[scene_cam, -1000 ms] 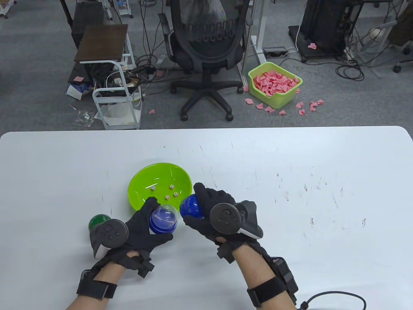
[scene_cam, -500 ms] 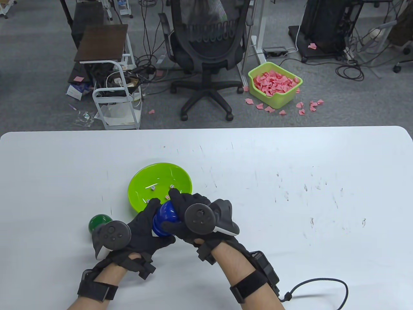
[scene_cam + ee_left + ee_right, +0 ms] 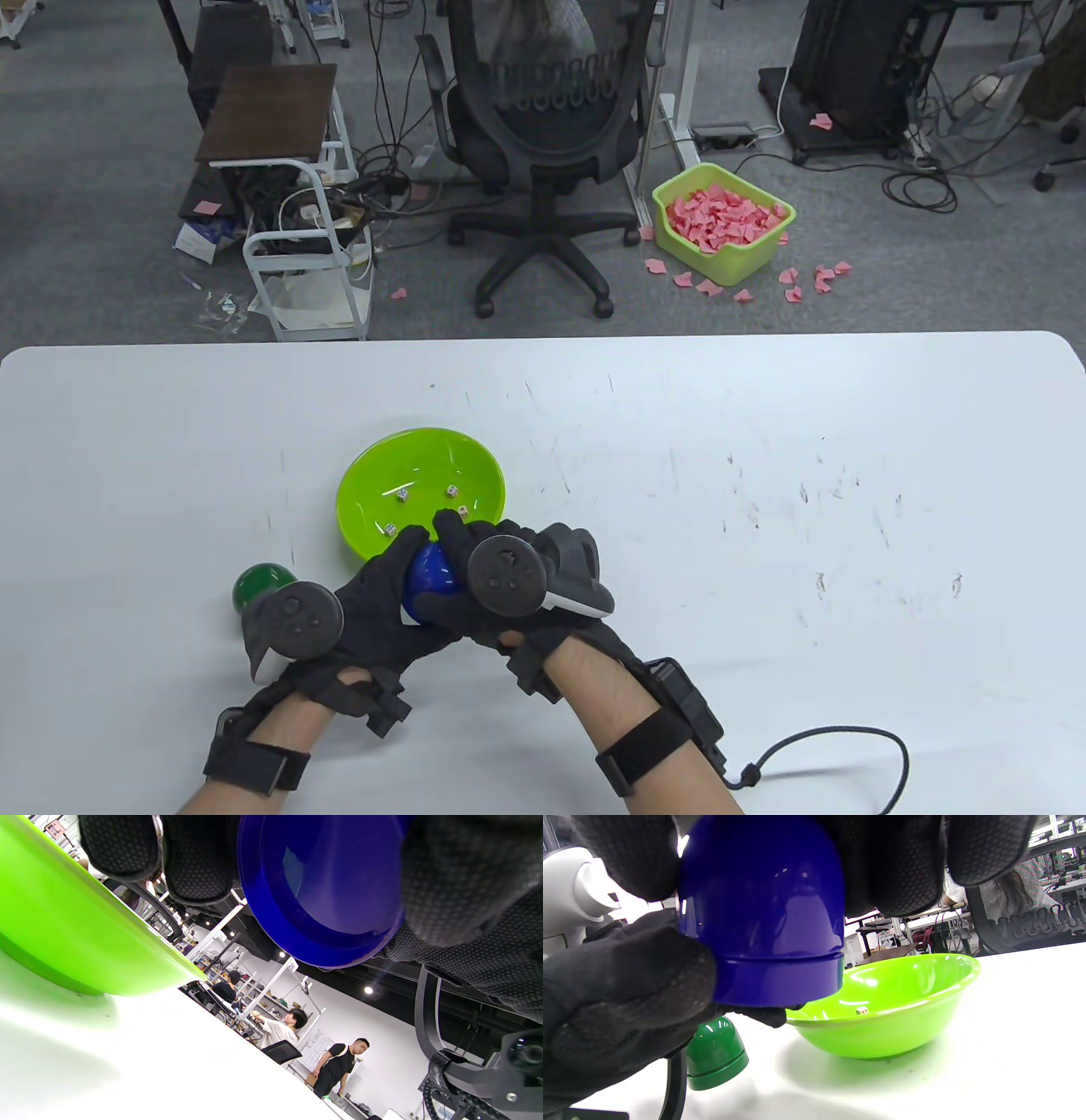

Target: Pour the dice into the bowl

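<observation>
With the dice (image 3: 452,491) lying in the green bowl (image 3: 365,501), press the blue capsule (image 3: 428,577) halves together squarely just beside the bowl's near rim, left hand (image 3: 377,607) gripping the base and right hand (image 3: 484,586) wrapped over the dome.

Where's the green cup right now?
In the table view, the green cup stands on the table's near left, just behind the left hand and left of the bowl.

Left hand (image 3: 382,607) — right hand (image 3: 475,586) — fingers curled together
</observation>
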`<state>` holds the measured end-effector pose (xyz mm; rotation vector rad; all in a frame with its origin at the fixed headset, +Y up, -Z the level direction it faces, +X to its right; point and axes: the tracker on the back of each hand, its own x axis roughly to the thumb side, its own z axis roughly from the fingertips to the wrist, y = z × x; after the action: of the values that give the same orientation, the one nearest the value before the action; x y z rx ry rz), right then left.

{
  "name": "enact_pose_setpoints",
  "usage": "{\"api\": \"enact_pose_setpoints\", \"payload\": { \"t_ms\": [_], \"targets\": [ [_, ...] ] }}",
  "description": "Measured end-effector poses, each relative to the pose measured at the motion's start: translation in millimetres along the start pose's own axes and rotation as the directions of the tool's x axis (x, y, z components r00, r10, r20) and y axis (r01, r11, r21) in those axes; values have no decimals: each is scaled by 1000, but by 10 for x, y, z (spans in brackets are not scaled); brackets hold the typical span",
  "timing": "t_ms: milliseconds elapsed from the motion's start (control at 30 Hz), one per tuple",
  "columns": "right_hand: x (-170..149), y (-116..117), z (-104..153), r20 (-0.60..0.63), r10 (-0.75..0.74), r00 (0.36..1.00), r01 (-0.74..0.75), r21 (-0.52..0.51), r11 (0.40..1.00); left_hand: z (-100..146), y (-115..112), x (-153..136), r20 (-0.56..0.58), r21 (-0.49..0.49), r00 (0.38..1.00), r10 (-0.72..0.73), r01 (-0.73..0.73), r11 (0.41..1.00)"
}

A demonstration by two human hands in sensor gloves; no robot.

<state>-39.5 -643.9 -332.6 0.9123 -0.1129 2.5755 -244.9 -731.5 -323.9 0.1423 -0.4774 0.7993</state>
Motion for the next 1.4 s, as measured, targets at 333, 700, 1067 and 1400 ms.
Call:
{"api": "enact_pose_setpoints", "payload": {
  "t_ms": [333, 700, 1067, 1400],
  "targets": [
    [-51, -53, 116, 41, -50, 998, 52, -53, 997, 6, -2, -39, -21, 11, 999, 47, -47, 999],
    [-543, -115, 448, 20, -62, 998, 64, -145, 987, -2, 22, -94, -53, 27, 994, 94, -93, 995],
    [-1066, -99, 784, -62, -125, 990, 110, -206, 972, -9, 15, -84, -60, 26, 992, 115, -113, 993],
    [-1268, -34, 956, -76, -178, 981, 158, -223, 962, -8, -4, -73, -57, 25, 992, 114, -113, 993]
  ]
}}
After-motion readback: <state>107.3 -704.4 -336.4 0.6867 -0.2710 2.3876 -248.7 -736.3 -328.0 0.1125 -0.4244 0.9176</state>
